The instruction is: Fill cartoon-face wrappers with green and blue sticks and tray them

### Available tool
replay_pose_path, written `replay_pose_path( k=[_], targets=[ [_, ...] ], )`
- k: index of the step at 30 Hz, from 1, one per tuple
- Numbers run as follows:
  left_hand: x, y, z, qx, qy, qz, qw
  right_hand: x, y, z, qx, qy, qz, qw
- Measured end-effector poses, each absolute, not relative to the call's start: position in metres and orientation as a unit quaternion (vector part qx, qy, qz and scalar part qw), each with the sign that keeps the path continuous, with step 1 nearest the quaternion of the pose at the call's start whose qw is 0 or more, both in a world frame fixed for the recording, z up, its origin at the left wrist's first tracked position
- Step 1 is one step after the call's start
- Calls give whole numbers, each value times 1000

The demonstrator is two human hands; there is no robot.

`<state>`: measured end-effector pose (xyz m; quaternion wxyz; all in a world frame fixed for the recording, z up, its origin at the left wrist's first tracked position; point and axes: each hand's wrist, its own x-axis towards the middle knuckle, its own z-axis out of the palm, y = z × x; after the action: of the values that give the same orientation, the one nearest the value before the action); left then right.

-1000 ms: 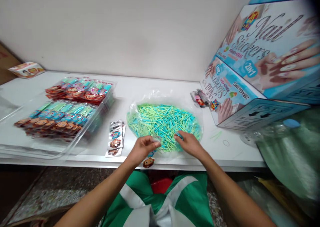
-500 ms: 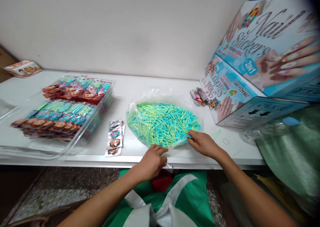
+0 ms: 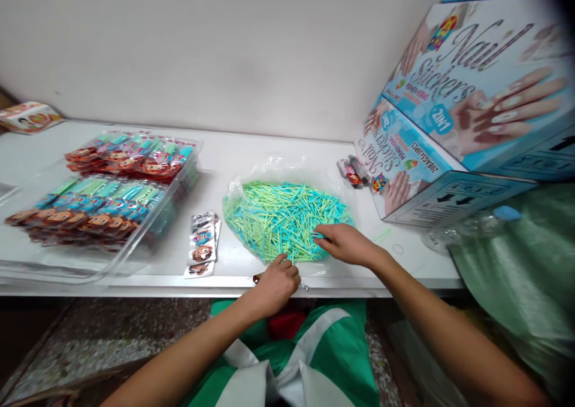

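A clear plastic bag (image 3: 314, 163) lies spread on the table, heaped with thin green and blue sticks (image 3: 278, 215). My right hand (image 3: 348, 244) is over the bag's right side, its fingers pinched on a few blue sticks. At the table's front edge, below the bag, my left hand (image 3: 279, 282) is closed over a small printed sachet (image 3: 256, 279). Most of that sachet is hidden; a brown end shows on the left and a silvery bit on the right. Left of the bag lie a few flat printed sachets (image 3: 202, 245), stacked.
At the left, a clear plastic tray (image 3: 130, 245) holds rows of filled packets (image 3: 96, 209). Small dark packets (image 3: 353, 172) lie beside stacked Nail Stickers boxes (image 3: 417, 173) on the right. A plastic bottle (image 3: 467, 227) lies near green sacking (image 3: 494, 263).
My right hand has moved left from the bag's right edge, further over the sticks. The sachet's brown end now shows beside my left hand. The view has shifted slightly.
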<state>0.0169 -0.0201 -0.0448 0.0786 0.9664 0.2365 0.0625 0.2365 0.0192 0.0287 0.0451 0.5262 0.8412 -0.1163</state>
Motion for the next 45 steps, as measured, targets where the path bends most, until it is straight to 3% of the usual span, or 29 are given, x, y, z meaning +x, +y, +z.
replay_pose_path(
  k=[5,10,18,25,37,42,45],
  targets=[
    [12,-25,-37,952,264,90,126,253,40,1,517,830,-63,201],
    [6,-22,-30,927,281,147,199,269,36,-24,544,816,-64,184],
    [1,-14,-9,847,320,246,347,253,82,-9,621,781,-71,6],
    [-9,-2,9,680,387,348,516,243,109,-8,642,739,-149,-140],
    [-3,13,8,613,398,373,572,228,115,-14,674,664,-207,-251],
    [-1,15,8,585,394,361,610,225,115,-12,661,612,-291,-323],
    [7,21,5,570,368,346,648,214,106,-6,600,551,-395,-425]
  ],
)
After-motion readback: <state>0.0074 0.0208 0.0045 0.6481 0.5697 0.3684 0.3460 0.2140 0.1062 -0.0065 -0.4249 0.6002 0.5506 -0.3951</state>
